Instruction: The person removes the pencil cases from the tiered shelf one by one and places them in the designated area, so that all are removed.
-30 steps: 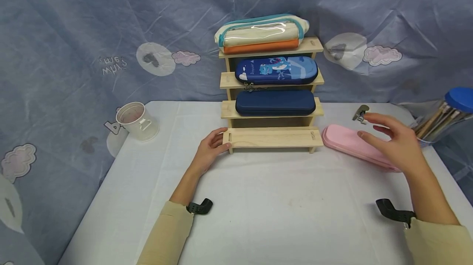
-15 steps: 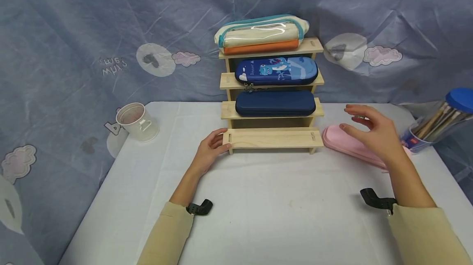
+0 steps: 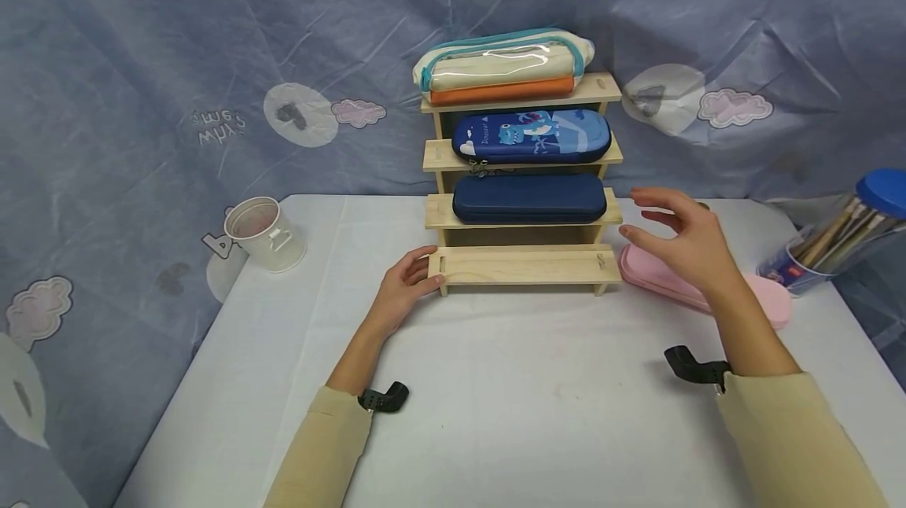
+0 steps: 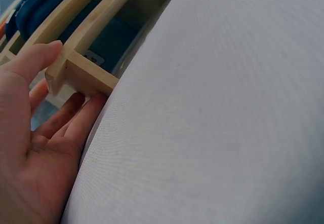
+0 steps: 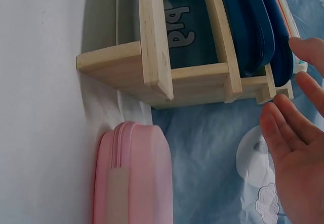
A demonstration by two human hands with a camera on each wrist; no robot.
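A stepped wooden rack point(image 3: 524, 266) stands on the table, three of its tiers bearing pencil cases. On top lies a cream case with a clear window and orange base point(image 3: 502, 71); below it come a blue dinosaur case point(image 3: 531, 135) and a plain navy case point(image 3: 529, 198). The lowest tier is bare. My left hand point(image 3: 403, 288) holds that tier's left end, thumb on the board and fingers at its side point(image 4: 61, 122). My right hand point(image 3: 683, 241) hovers right of the rack, fingers apart and holding nothing. Beneath it a pink pencil case point(image 3: 767, 300) lies partly hidden by the wrist.
A white cup-like pot point(image 3: 265, 234) stands at the table's back left. At the right edge is a clear tub of brushes or pencils point(image 3: 814, 256) with a blue lid. A patterned blue cloth point(image 3: 141, 138) hangs behind the table.
My right hand has moved left, from over the pink pencil case's far end towards the rack, uncovering the tub and hiding most of a small metal item. My left hand has stayed put.
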